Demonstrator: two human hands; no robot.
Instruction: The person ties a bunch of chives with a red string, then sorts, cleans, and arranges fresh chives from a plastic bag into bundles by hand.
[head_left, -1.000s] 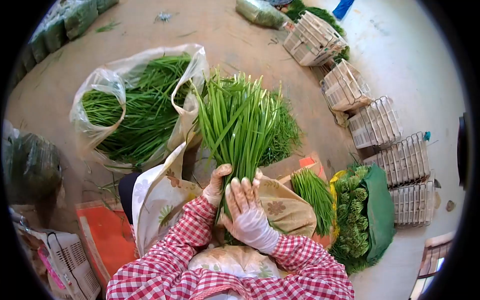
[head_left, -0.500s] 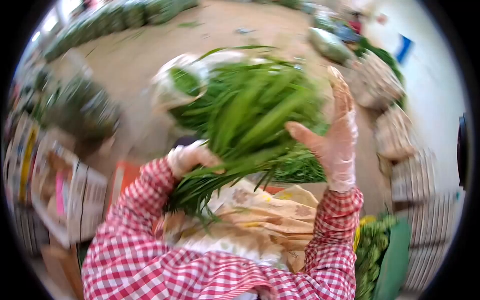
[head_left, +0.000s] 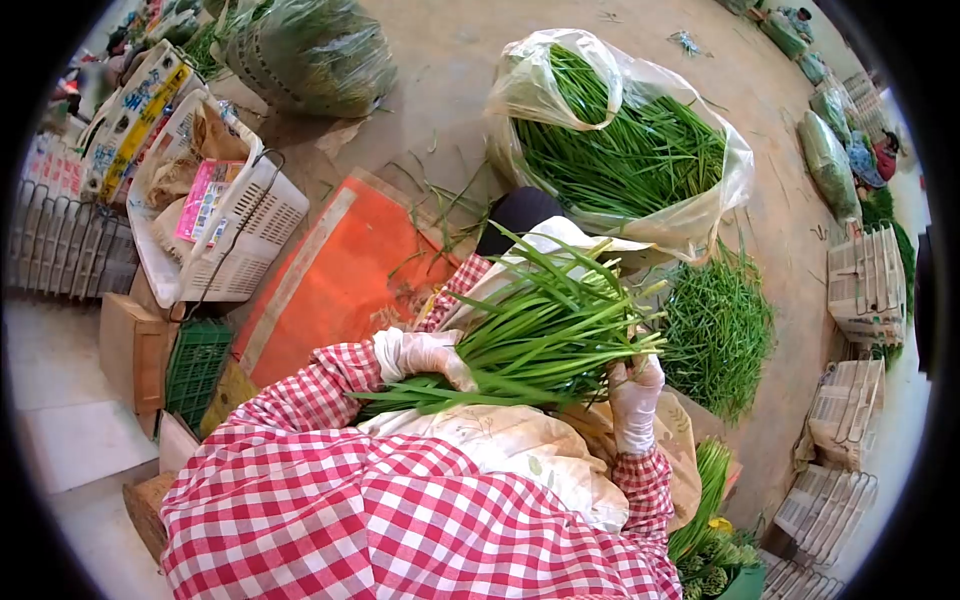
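Observation:
A loose bunch of long green stalks (head_left: 540, 320) lies sideways across my lap, its pale cut ends to the right. My left hand (head_left: 425, 358), in a thin whitish glove, is wrapped round the leafy end. Near the cut ends my right hand (head_left: 635, 395), gloved and soiled at the fingertips, grips the stalks. Beneath them is a stained, flower-patterned apron (head_left: 500, 450). Beyond the bunch stands an open clear plastic bag (head_left: 735, 175) full of similar stalks. A heap of thinner greens (head_left: 715, 330) rests on the floor right of the bunch.
An orange mat (head_left: 320, 290) lies at left, beside a white basket (head_left: 250, 230) and a green crate (head_left: 195, 370). A stuffed plastic bag (head_left: 310, 60) stands behind. Light crates (head_left: 865, 285) line the right wall. Tied green bundles (head_left: 710, 560) are at lower right.
The view has swung left. The bunch, upright a second ago, now lies sideways. My right hand, open and raised half a second ago, has come down and closed on the cut ends.

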